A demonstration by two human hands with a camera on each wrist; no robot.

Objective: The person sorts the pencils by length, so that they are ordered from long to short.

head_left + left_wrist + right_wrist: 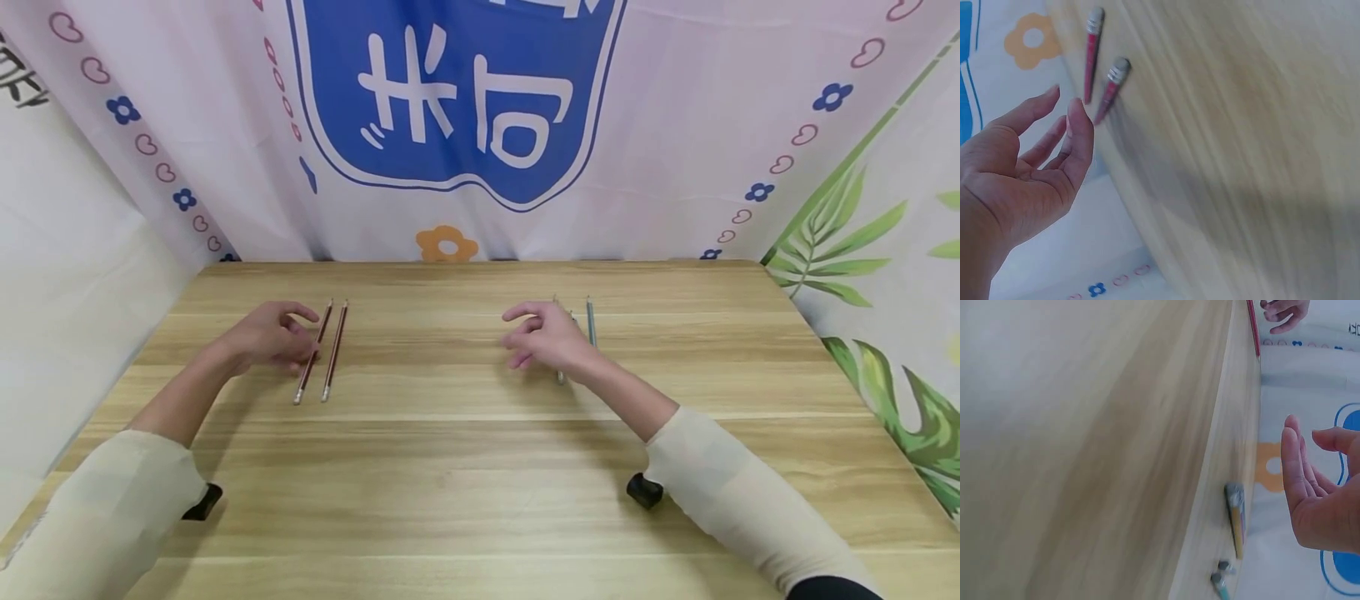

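Note:
Two dark red pencils lie side by side on the table, the left pencil [304,382] and the right pencil [334,354], their eraser ends nearer the person. My left hand [281,335] is at the left pencil, its fingers loosely bent, overlapping it in the head view. In the left wrist view the left hand [1035,162] has nothing between thumb and fingers. My right hand [546,337] is over another group of pencils, hiding part of them; a teal pencil [592,321] shows beyond it. The right wrist view shows a yellow pencil [1236,522] below the right hand [1329,494], whose fingers are relaxed and hold nothing.
The wooden table [435,492] ends at a hanging cloth [675,167] with a blue emblem. Leaf-patterned cloth [847,250] borders the right side, a white one [67,250] the left. Black wrist devices [645,491] stick out under both sleeves.

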